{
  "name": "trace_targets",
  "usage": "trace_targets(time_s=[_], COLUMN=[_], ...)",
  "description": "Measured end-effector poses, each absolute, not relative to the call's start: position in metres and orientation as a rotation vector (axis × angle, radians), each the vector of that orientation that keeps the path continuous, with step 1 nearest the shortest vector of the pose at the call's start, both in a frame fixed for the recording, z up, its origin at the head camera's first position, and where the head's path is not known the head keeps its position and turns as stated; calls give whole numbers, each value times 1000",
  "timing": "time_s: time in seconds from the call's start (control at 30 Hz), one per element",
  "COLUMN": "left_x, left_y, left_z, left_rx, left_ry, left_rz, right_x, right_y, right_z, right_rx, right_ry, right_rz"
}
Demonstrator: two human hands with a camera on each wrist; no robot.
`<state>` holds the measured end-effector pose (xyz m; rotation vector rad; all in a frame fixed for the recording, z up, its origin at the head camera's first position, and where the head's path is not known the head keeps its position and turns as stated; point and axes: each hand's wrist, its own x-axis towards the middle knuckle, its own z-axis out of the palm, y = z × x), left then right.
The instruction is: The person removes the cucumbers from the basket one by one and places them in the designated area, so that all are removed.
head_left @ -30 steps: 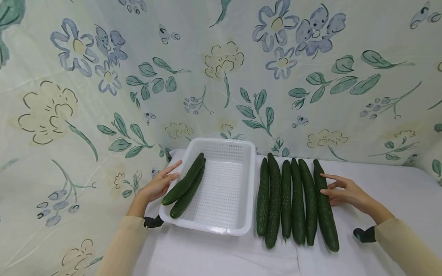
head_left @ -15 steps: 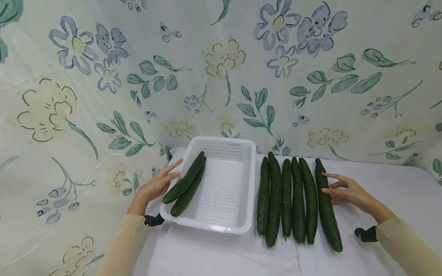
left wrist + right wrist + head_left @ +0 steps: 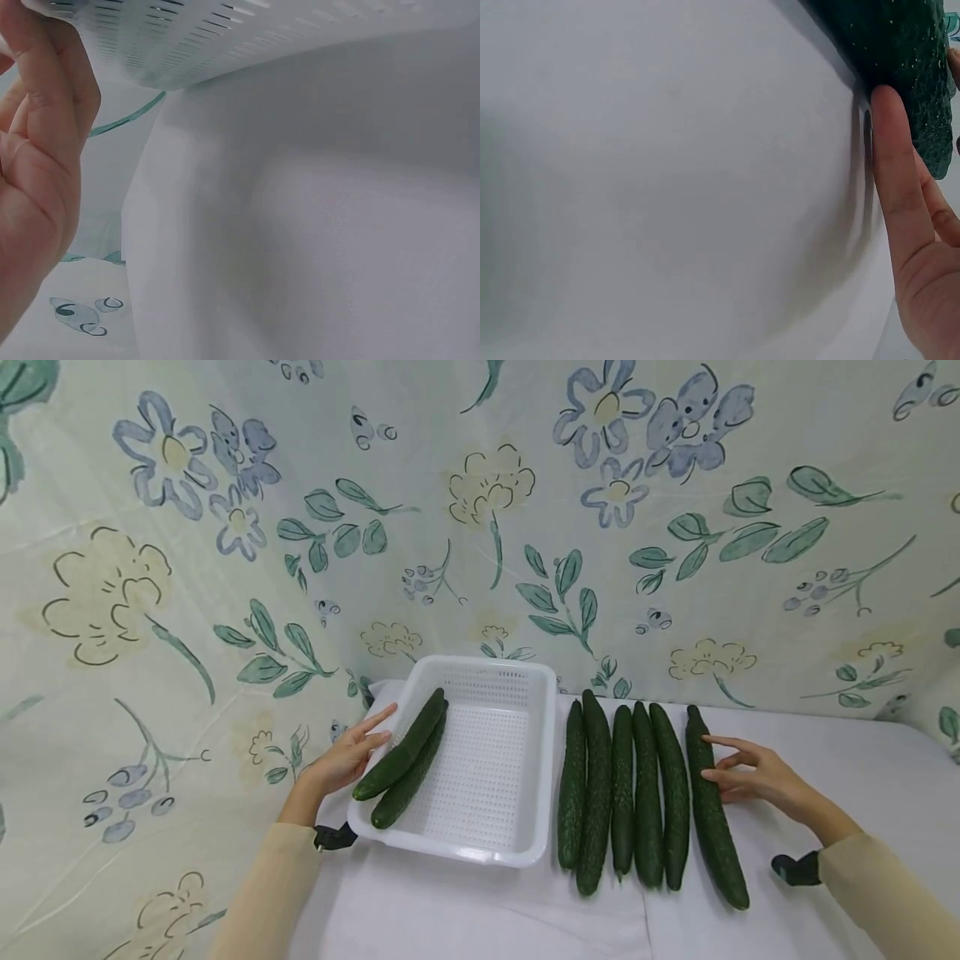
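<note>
Moved since the earlier frame: the outermost cucumber [image 3: 716, 818], its near end swung slightly farther from the basket [image 3: 550, 760]; the right hand [image 3: 765, 781] has shifted a little with it.

Basket: one, white plastic, perforated floor and walls, lying at a slight angle on the white-covered counter [image 3: 420, 910].

Cucumbers inside the basket: two, dark green, against its left side. The upper cucumber [image 3: 405, 752] leans over the near-left rim; the lower cucumber [image 3: 408, 793] lies just beside it, partly covered.

Cucumbers outside: six, all to the right of the basket, running away from the viewer. The row of five cucumbers [image 3: 622, 785] lies closely set, the first just beside the basket wall; the outermost cucumber is farthest from the basket, apart from that row and turned aslant.

Left hand [image 3: 341, 764]: at the basket's left side, fingers loosely extended, touching the rim from outside.

Right hand: beyond the cucumbers on the basket's right, fingers bent on the outermost cucumber near its far half, digits to both sides of it, holding it lightly.

Sleeves [image 3: 262, 893]: two, beige, a dark wrist device [image 3: 335, 837] at each cuff.

Backdrop [image 3: 487, 585]: floral cloth, behind the basket.
</note>
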<state>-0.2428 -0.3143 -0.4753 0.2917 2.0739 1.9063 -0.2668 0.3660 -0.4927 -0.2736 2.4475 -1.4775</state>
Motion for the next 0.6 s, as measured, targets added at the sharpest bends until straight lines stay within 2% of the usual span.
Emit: trace_targets(time_s=[0.3,0.6], left_x=[-244,-242], left_y=[-314,-316], left_z=[-476,-475], left_rx=[275,275], left_ry=[2073,2086], left_rz=[1906,1902], right_x=[-270,-280], right_y=[365,344], right_z=[-473,-436], right_rx=[-312,-349], right_ry=[2539,2523], right_rz=[-1448,-1484])
